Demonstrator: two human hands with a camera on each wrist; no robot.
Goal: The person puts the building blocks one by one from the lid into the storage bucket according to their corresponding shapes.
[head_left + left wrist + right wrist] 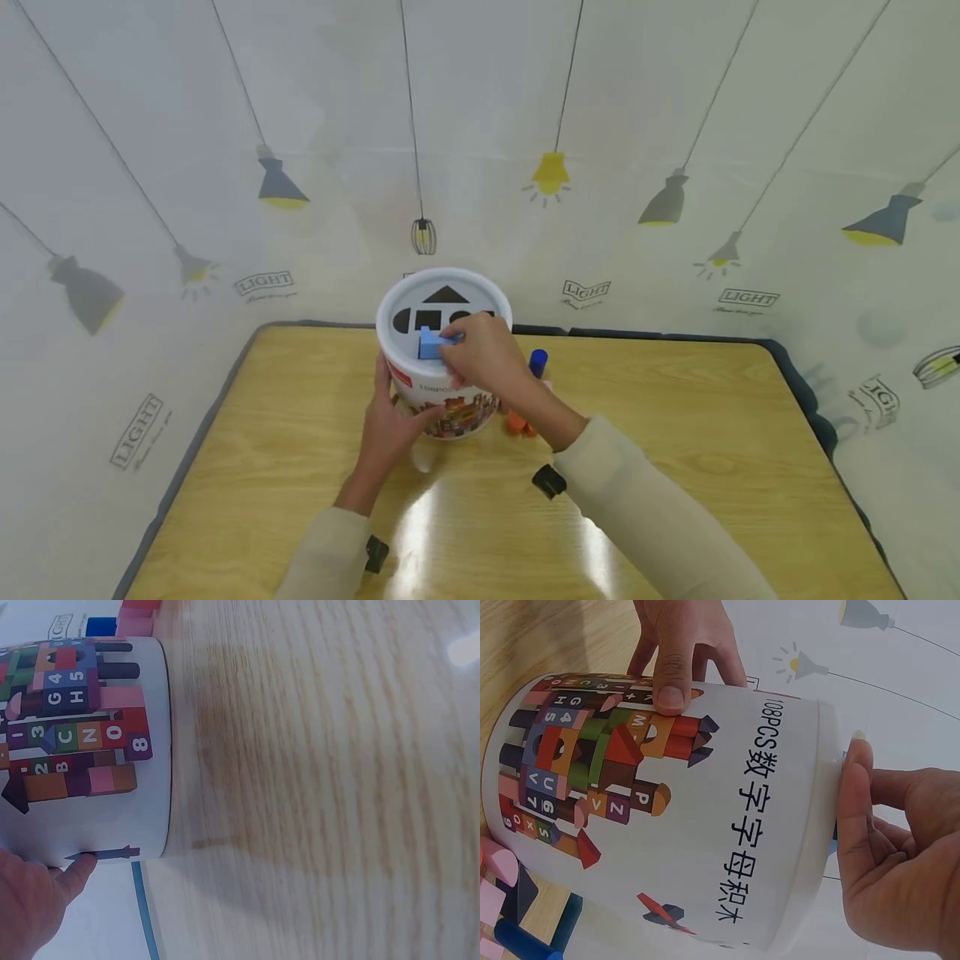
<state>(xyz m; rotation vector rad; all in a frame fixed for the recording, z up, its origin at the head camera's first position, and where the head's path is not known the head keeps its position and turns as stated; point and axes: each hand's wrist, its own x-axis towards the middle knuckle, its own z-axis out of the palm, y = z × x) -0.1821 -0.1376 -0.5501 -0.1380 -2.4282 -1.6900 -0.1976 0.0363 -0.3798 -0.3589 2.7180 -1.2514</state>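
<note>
A white toy-block bucket (457,410) stands upright on the wooden table, with colourful block pictures on its side. Its lid (384,323) has dark shaped holes, including a triangle, a half circle and a square. On the bucket's left side, my left hand (393,427) grips the wall, thumb across the front and fingers around the back, as the right wrist view shows. Over the front of the lid, my right hand (483,348) pinches a light blue block (431,343) between thumb and fingers. The block sticks up at the lid surface; its lower part is hidden.
Loose blocks lie close to the bucket's right: a blue cylinder (538,362), orange pieces (516,423), pink pieces (499,862) and a dark blue triangular one (521,896). The table (675,467) ends at a wall sheet (480,92) printed with lamps.
</note>
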